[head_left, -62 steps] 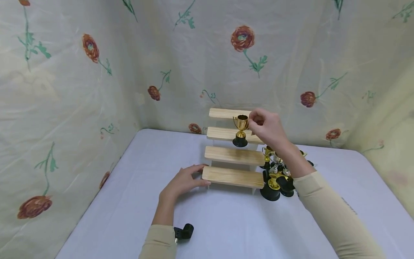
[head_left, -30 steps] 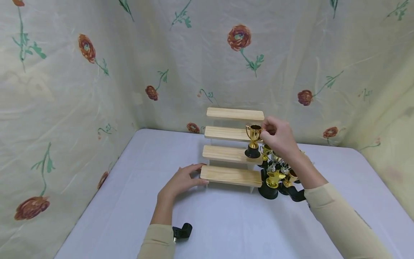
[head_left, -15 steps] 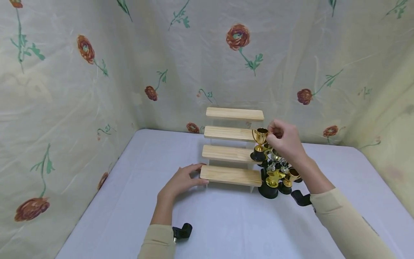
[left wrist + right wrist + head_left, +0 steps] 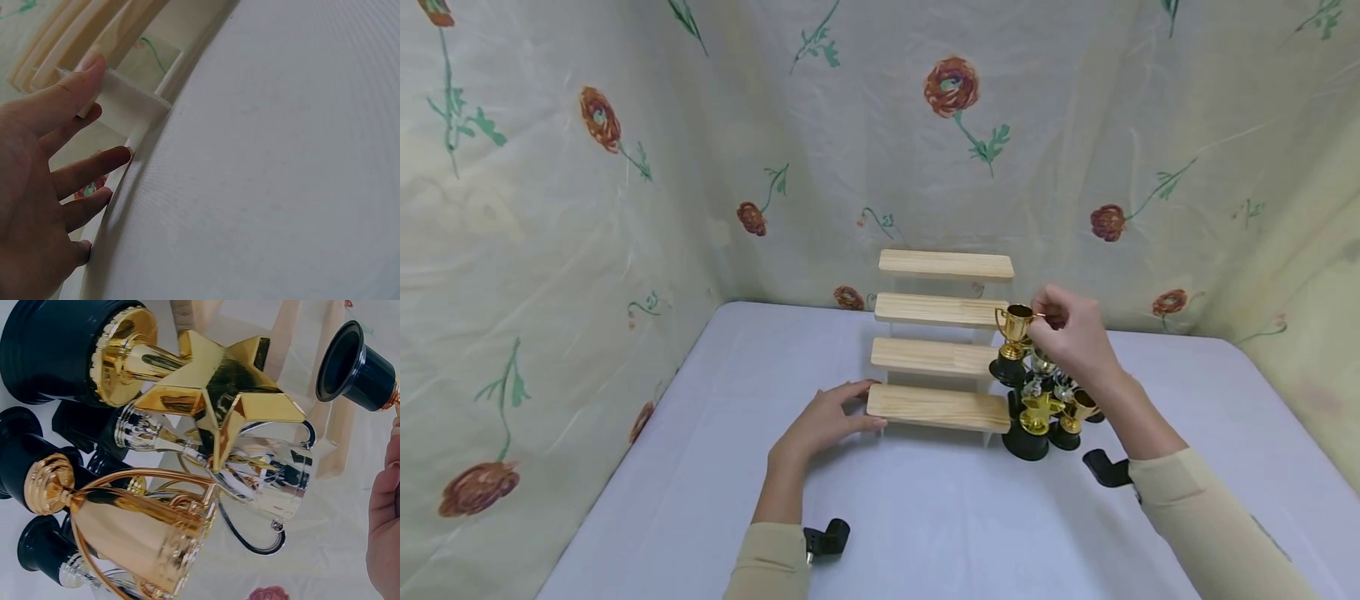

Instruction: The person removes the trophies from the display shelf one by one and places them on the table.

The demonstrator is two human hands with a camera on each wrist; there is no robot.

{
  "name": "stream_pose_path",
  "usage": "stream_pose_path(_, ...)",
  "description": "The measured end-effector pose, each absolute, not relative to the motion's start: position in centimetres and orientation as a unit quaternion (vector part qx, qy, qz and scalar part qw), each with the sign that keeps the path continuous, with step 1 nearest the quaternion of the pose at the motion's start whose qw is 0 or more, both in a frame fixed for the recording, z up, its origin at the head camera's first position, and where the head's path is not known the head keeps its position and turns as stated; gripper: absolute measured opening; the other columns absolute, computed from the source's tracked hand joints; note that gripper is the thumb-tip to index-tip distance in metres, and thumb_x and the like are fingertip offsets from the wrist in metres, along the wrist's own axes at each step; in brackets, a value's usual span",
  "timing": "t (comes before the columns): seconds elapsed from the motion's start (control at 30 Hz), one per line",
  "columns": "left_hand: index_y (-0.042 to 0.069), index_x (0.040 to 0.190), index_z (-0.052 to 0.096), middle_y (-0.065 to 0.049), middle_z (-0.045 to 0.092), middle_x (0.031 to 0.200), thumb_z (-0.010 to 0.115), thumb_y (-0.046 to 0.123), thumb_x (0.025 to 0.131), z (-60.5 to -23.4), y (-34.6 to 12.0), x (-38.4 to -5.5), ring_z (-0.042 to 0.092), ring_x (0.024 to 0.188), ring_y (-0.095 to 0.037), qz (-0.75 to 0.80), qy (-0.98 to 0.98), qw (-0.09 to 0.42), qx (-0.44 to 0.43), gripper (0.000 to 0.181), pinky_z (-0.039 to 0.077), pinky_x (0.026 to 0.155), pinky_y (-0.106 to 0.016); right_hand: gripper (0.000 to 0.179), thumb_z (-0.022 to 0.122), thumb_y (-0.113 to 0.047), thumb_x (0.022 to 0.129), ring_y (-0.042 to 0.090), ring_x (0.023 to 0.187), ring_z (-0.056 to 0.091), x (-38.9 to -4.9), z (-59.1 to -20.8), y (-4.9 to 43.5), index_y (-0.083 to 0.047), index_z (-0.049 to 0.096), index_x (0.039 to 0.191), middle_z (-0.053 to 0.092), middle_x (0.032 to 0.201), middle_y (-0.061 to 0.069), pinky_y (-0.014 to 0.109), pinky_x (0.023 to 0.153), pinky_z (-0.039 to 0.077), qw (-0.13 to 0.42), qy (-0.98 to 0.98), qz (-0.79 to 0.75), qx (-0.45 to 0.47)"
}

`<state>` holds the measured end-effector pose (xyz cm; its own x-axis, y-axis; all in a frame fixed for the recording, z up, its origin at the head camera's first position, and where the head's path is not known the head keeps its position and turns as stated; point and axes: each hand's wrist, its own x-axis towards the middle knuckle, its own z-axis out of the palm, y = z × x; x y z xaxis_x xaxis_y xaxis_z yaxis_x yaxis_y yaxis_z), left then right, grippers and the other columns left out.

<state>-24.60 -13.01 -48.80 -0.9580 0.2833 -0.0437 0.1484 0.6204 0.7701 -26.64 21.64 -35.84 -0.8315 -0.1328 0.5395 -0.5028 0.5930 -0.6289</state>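
Note:
In the head view my right hand [image 4: 1075,333] pinches a small gold trophy cup [image 4: 1016,325] by its right handle. The cup hangs upright beside the right ends of the middle steps, above other trophies. Its black base [image 4: 369,375] shows in the right wrist view; its bowl is out of that frame. My left hand [image 4: 829,417] holds the left end of the lowest board of a four-step wooden display stand [image 4: 938,407]. In the left wrist view the thumb [image 4: 94,65] lies on the board's edge, with the index finger on its other side.
Several trophies crowd the table right of the stand, among them a gold star trophy [image 4: 219,394], a silver cup [image 4: 269,478] and another gold cup [image 4: 137,534]. A white cloth [image 4: 910,517] covers the table. Flowered curtain [image 4: 820,142] closes off the back and sides.
My right hand has carried the gold trophy cup right and downward, from before the upper steps to beside the stand's right edge. The left hand stays on the stand.

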Motion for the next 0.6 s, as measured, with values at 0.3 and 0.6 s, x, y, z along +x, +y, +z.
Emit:
stream_pose_path(0.3, 0.034, 0.142, 0.054, 0.007, 0.059, 0.142, 0.077, 0.057, 0.077, -48.7, -12.9, -24.5, 0.042, 0.144, -0.017, 0.42, 0.896, 0.078, 0.118, 0.072, 0.003, 0.126, -0.058, 0.015, 0.051, 0.009, 0.077, 0.011, 0.055, 0.041, -25.9, -35.8, 21.9, -0.006, 0.051, 0.075, 0.045, 0.064, 0.004, 0.023, 0.046, 0.033, 0.248, -0.861, 0.407, 0.18)
stream_pose_path(0.6, 0.036, 0.142, 0.054, 0.008, 0.059, 0.142, 0.076, 0.059, 0.078, -48.7, -12.9, -24.6, 0.042, 0.145, -0.018, 0.42, 0.896, 0.082, 0.119, 0.071, 0.003, 0.127, -0.057, 0.015, 0.051, 0.008, 0.079, 0.012, 0.056, 0.044, -25.5, -35.9, 22.8, -0.007, 0.051, 0.077, 0.046, 0.068, 0.002, 0.023, 0.046, 0.035, 0.248, -0.859, 0.42, 0.158)
